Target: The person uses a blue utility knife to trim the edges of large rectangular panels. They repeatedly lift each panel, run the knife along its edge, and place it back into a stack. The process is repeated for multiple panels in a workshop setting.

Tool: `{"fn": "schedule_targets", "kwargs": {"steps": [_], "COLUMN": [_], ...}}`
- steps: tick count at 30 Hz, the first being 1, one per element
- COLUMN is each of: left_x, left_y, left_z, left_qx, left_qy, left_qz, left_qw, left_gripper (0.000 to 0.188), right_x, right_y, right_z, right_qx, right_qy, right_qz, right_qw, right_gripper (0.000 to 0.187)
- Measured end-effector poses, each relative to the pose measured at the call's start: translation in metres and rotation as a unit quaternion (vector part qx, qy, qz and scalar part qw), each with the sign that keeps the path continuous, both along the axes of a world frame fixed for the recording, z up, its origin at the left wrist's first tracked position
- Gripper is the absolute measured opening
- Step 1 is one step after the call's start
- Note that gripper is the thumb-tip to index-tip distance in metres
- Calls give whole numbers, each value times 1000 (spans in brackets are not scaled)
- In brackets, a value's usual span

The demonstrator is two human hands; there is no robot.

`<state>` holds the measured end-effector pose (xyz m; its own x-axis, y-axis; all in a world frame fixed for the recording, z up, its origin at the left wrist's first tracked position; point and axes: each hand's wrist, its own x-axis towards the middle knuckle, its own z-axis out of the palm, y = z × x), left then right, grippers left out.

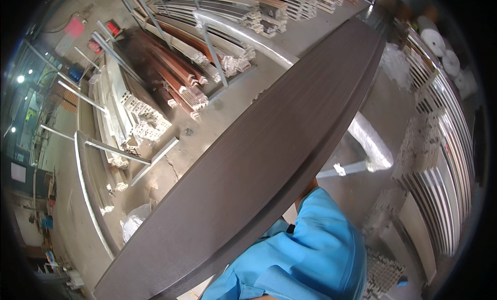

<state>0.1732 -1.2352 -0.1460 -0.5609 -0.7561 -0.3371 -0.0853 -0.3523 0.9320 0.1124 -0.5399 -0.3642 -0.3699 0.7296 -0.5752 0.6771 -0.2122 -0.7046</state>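
A long dark brown board [259,139] with fine lengthwise grain and a grooved near edge runs slantwise across the view, from the lower left to the upper right. It is raised above the floor. My right arm, in a bright blue sleeve [321,233], reaches up to the near edge of the board. Only a sliver of my right hand [309,189] shows there, against the board's underside. Its fingers are hidden behind the board. My left hand is out of sight.
Metal racks at the left hold white hollow profiles [147,121] and reddish-brown profiles [173,72]. A bar wrapped in shiny film [248,37] crosses beneath the board. Stacked profiles [440,165] line the right, with white rolls [434,40] beyond. Clear plastic [135,220] lies on the floor.
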Motion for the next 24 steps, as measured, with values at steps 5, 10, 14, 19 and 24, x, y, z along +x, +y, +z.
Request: {"fn": "schedule_targets", "kwargs": {"steps": [5, 10, 14, 19, 24], "left_x": [28, 95, 182, 182, 221], "left_y": [-33, -89, -126, -94, -55], "left_z": [-1, 11, 14, 8, 28], "left_qx": [-15, -25, 11, 112, 7], "left_qy": [-4, 47, 156, 265, 230], "left_qz": [-3, 10, 34, 163, 43], "left_qw": [1000, 999, 987, 944, 972], "left_gripper": [52, 52, 53, 40, 60], "right_x": [46, 93, 101, 69, 59], "right_y": [-24, -42, -58, -64, -85], "right_z": [-1, -11, -7, 8, 31], "right_qx": [-1, 7, 15, 27, 54], "right_qy": [-6, 7, 44, 64, 51], "right_qz": [-7, 25, 120, 199, 256], "right_qw": [1000, 1000, 992, 978, 964], "right_gripper": [51, 52, 53, 54, 56]}}
